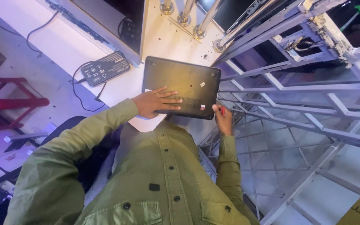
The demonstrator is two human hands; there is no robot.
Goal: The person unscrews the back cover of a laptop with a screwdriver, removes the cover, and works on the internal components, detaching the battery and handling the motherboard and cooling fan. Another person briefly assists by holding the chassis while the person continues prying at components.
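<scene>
A black laptop (184, 83) lies closed and upside down on the white counter (163, 41), its near edge jutting over the counter's rim. My left hand (155, 102) rests flat on the laptop's underside, fingers spread, near its front left part. My right hand (223, 118) is closed around a small tool with a red handle (222, 111), its tip at the laptop's near right corner. I wear a green buttoned shirt.
A black power adapter (105, 68) with cable lies on the counter to the left. Another dark device (113, 21) sits behind it. Metal poles (201, 23) stand at the back. A white metal frame (313, 96) fills the right. A red stool (9, 102) is at far left.
</scene>
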